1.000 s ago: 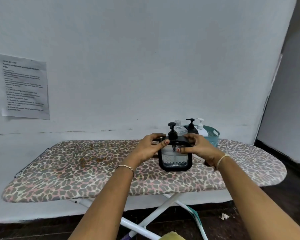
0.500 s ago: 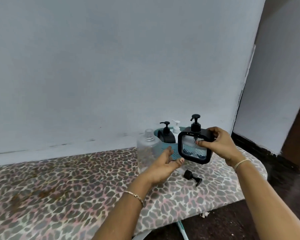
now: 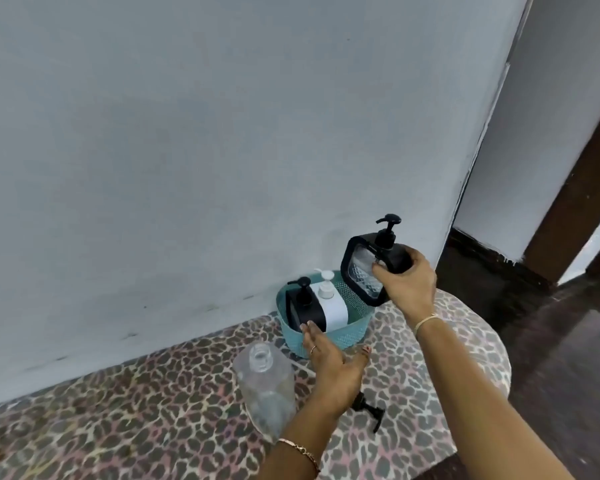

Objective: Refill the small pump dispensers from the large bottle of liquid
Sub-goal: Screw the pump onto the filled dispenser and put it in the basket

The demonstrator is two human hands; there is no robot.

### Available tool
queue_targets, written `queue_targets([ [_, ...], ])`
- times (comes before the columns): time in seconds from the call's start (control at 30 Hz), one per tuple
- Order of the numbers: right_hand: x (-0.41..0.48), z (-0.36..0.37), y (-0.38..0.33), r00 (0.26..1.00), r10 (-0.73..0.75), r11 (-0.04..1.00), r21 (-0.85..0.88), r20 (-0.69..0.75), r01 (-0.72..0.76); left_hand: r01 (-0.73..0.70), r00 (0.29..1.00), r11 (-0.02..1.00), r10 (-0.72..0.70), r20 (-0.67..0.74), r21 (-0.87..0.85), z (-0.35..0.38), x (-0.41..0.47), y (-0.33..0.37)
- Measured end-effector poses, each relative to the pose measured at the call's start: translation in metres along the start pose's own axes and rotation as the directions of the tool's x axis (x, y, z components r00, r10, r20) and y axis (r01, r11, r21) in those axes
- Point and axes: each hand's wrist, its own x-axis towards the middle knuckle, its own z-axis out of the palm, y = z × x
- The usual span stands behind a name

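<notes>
The ironing board (image 3: 118, 410), covered in leopard print, is bearing every item against a pale wall (image 3: 222, 150). Left of centre, the clear bottle (image 3: 264, 386) is standing uncapped on the cover, its open neck facing up. Just beside it, the left hand (image 3: 333, 365) is reaching forward with fingers straight and thumb spread, gripping nothing. Its fingertips (image 3: 306, 328) are lying at the near rim of the teal basket (image 3: 349, 332); contact cannot be confirmed. The basket is holding a black dispenser (image 3: 303, 306) and a white dispenser (image 3: 331, 306), both upright, side by side. A loose black pump head (image 3: 368, 408) is lying on the cover near the left wrist. At right, the right hand (image 3: 407, 282) is gripping the square dispenser (image 3: 361, 275), fingers curled round its body, holding it tilted in the air above the basket's right edge, pump fitted.
</notes>
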Motion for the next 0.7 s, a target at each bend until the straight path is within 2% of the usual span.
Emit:
queue_targets([
  [0.13, 0.004, 0.014, -0.019, 0.998, 0.057, 0.997, -0.062, 0.032, -0.055, 0.152, 0.971, 0.986, -0.161, -0.179, -0.064, -0.001, 0.017, 0.019],
  [0.4, 0.001, 0.037, 0.001, 0.975, 0.181, 0.98, -0.107, 0.125, -0.168, 0.331, 0.887, 0.93, -0.364, -0.282, -0.159, 0.002, 0.038, 0.028],
  [0.57, 0.004, 0.048, 0.019, 0.966, 0.156, 0.972, -0.206, 0.204, -0.114, 0.364, 0.863, 0.916, -0.4, -0.307, -0.169, 0.004, 0.044, 0.029],
  [0.7, -0.001, 0.057, 0.041, 0.947, 0.072, 0.95, -0.312, 0.313, 0.031, 0.361, 0.854, 0.919, -0.393, -0.34, -0.156, 0.007, 0.049, 0.031],
])
